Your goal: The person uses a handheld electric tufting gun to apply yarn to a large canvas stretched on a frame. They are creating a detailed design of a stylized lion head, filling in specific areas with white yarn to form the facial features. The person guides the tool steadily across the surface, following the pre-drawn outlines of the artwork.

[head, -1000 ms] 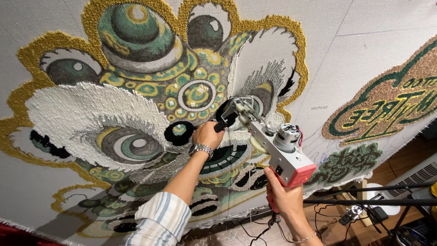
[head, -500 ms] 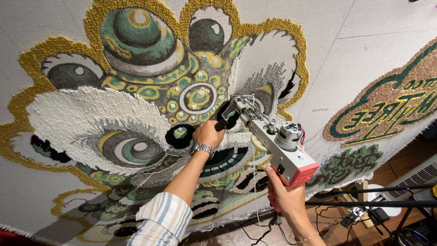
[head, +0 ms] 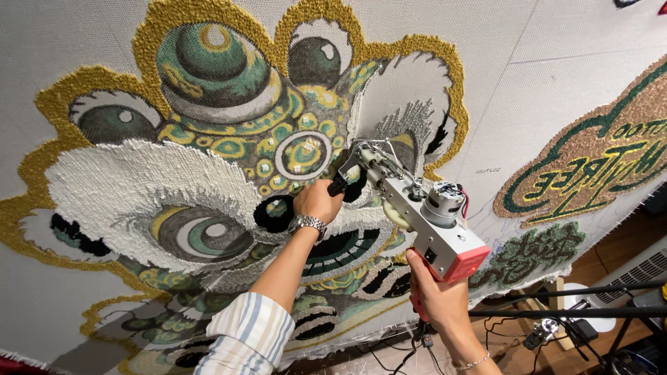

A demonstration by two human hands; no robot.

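While the right hand [head: 438,298] clasps the tufting gun's [head: 424,222] red grip and the left hand [head: 316,201] wraps its black front handle, its needle presses the cloth [head: 556,76] beside the lion design [head: 229,139]. The gun looks rigid and motor-heavy, best held by both handles.
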